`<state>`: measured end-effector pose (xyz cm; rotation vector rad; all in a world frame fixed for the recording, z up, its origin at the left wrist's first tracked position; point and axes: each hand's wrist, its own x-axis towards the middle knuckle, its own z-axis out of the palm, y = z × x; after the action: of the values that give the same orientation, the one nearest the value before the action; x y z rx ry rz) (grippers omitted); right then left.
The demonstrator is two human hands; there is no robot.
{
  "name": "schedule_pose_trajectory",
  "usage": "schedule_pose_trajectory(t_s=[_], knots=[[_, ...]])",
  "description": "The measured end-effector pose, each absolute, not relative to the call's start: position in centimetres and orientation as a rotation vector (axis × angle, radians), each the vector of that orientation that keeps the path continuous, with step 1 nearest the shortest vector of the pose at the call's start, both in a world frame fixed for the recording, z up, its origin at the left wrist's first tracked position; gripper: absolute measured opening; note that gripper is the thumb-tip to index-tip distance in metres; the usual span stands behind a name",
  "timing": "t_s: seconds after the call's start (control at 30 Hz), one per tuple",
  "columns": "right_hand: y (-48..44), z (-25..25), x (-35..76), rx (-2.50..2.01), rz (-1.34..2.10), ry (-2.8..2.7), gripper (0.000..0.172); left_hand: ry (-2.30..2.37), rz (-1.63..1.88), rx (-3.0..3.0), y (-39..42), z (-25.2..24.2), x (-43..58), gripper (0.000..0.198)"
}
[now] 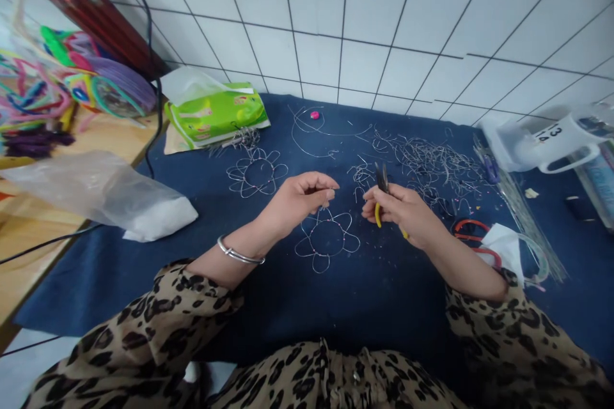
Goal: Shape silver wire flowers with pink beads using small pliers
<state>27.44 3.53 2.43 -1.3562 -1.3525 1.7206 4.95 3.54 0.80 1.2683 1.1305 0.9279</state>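
Observation:
A wire flower frame (326, 239) with small pink beads lies on the dark blue cloth (374, 294) in front of me. My left hand (300, 199) hovers over its top edge, fingers pinched on the thin wire. To the right, my right hand (403, 212) is closed on small pliers (382, 186) with yellow handles, jaws pointing up. The two hands are a short gap apart. A second, finished wire flower (256, 172) lies further back on the left.
A heap of cut wire scraps (426, 166) spreads at the back right. Green tissue pack (215, 114) and clear plastic bag (103, 192) sit at the left. Red-handled scissors (472, 230), a white jug (556, 140), a pink bead (314, 115) and coloured pipe cleaners (57, 89) surround the cloth.

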Motion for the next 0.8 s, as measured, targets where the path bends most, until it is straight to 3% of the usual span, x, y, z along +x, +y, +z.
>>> schedule_pose_trajectory(t_s=[0.13, 0.47, 0.8], knots=[[2.1, 1.6, 28.8, -1.375, 1.824, -1.212, 0.036, 1.145, 0.941, 1.313, 3.8, 0.5, 4.9, 0.006], [-1.7, 2.5, 26.3, -1.234, 2.198, -1.264, 0.036, 1.268, 0.812, 1.614, 3.2, 1.2, 4.9, 0.013], [-3.7, 0.5, 25.1, -1.133, 2.298, -1.200, 0.041, 1.310, 0.942, 1.715, 2.4, 2.4, 5.4, 0.010]])
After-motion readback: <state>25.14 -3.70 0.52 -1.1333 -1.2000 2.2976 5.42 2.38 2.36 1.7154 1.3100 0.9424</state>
